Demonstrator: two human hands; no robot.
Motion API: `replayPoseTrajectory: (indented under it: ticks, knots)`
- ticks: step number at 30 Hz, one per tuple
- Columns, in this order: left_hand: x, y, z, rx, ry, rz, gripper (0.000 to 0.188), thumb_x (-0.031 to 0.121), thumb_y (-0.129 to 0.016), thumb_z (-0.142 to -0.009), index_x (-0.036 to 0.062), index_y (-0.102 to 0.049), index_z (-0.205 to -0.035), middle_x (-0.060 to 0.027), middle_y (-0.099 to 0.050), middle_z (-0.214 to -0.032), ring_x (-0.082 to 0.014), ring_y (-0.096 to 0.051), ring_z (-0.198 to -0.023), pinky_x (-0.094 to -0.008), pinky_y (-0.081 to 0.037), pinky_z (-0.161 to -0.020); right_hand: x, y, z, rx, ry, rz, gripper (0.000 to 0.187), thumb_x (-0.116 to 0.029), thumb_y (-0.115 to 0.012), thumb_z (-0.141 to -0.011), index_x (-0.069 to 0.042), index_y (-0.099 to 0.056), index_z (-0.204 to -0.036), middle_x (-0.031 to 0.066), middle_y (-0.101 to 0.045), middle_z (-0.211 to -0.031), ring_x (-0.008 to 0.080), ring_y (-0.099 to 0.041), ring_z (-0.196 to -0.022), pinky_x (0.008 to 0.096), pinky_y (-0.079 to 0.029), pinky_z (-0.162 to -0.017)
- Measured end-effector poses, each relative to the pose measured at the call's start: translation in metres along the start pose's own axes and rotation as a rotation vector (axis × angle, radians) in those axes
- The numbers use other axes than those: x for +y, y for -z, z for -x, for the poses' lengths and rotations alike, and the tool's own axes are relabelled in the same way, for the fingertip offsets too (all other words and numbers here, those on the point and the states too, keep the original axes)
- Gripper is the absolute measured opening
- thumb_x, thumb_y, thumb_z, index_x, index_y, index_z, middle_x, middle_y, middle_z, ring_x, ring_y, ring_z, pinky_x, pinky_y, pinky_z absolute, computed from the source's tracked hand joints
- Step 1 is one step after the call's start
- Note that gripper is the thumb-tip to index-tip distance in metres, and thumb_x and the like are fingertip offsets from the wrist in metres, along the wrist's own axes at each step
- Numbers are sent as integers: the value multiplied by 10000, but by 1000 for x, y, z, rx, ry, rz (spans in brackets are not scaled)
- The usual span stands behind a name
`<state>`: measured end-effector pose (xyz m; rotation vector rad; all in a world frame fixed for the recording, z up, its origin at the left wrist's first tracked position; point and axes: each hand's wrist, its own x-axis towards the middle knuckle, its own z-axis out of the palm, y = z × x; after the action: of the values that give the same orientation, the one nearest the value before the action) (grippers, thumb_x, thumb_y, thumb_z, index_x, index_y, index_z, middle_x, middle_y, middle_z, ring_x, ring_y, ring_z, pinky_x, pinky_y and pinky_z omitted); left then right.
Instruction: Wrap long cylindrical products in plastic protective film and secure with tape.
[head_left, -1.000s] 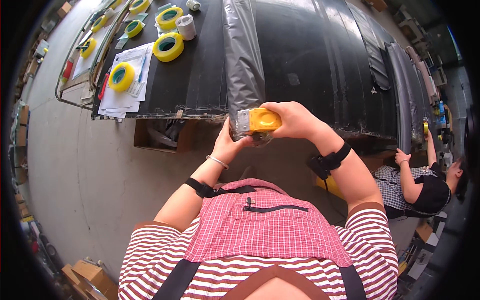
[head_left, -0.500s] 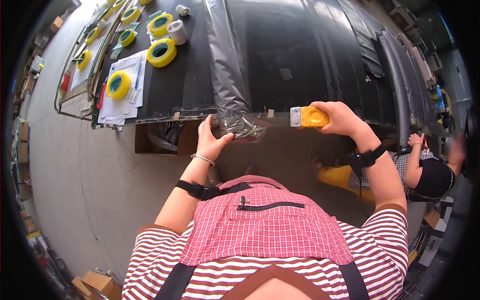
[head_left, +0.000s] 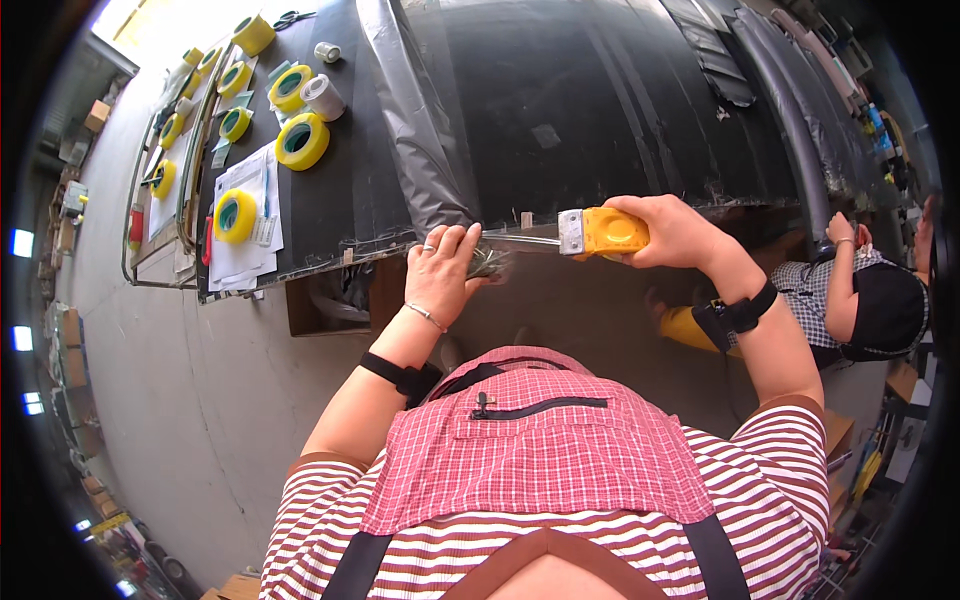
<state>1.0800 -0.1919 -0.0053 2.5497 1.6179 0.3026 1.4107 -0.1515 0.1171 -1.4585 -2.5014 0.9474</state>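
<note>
A long bundle in grey plastic film (head_left: 415,130) lies across the black table, its crinkled clear end hanging over the near edge. My left hand (head_left: 440,270) is closed over that end, fingers on top and thumb toward me. What lies under the fingers is hidden. In my right hand (head_left: 672,232) is a yellow tape dispenser (head_left: 615,232) with a pale front plate, held level just off the table edge. A shiny strip of clear tape (head_left: 525,239) runs taut between the dispenser and my left fingers.
Yellow tape rolls (head_left: 302,141), white rolls (head_left: 322,98) and papers (head_left: 250,195) cover the table's left side. More grey bundles (head_left: 785,120) lie at the right. Under the table stands an open carton (head_left: 310,300). Another person (head_left: 850,300) works close by on my right.
My left hand has closed over the bundle's end. A strip of tape now spans from it to the dispenser, which has shifted slightly left. The whole view has tilted a little.
</note>
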Motion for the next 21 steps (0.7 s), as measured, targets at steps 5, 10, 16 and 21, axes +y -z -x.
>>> replayPoseTrajectory:
  ticks: [5, 10, 16, 21]
  knots:
    - [-7, -5, 8, 7, -11, 20, 780, 377, -791, -710, 201, -486, -1407, -3, -470, -1250, -221, -422, -1245, -390, -400, -956, 36, -73, -9, -93, -72, 155, 609, -198, -759, -679, -84, -582, -1251, 191, -682, -1042, 351, -654, -989, 420, -517, -884]
    - [-15, -21, 18, 124, -81, -26, 669, 329, -782, -722, 257, -555, -1347, -28, -448, -1242, -247, -393, -1267, -404, -376, -1038, 17, -116, -64, -193, -133, 273, 558, -219, -757, -688, -99, -604, -1212, 164, -697, -1014, 328, -674, -969, 427, -534, -859]
    - [-34, -34, 39, 205, -39, 70, 674, 201, -804, -700, 240, -573, -1332, -72, -432, -1257, -313, -405, -1262, -410, -403, -1064, -28, -110, -118, -430, -42, 450, 337, -188, -751, -661, -90, -725, -982, 114, -723, -961, 298, -701, -896, 403, -566, -773]
    - [-58, -38, 59, 192, 35, 204, 666, 205, -795, -731, 219, -556, -1352, -82, -427, -1277, -322, -385, -1293, -419, -384, -1073, 23, -132, -120, -674, -170, 458, 360, -204, -777, -623, -80, -760, -960, 93, -736, -888, 247, -714, -845, 350, -553, -685]
